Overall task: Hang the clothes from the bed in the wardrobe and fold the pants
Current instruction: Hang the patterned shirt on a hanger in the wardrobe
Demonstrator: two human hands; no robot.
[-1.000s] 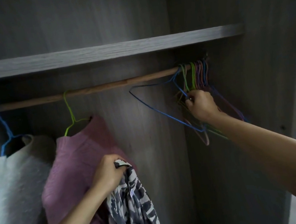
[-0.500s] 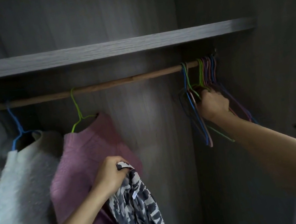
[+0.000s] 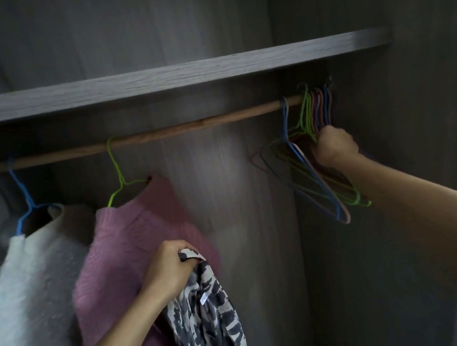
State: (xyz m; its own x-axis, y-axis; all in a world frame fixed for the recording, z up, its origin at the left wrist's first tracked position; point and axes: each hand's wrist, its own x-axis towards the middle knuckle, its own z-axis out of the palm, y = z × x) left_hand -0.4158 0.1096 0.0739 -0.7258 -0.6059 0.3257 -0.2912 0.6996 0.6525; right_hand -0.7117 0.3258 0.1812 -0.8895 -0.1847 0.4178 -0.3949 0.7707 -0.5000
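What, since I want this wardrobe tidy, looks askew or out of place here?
The bunch of empty coloured wire hangers at the right end of the wooden rail is jumbled: their frames splay at different angles where the right hand grips them. Nothing else stands out.

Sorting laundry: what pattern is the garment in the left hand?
Garment: grey-and-white zebra-like print, head view.
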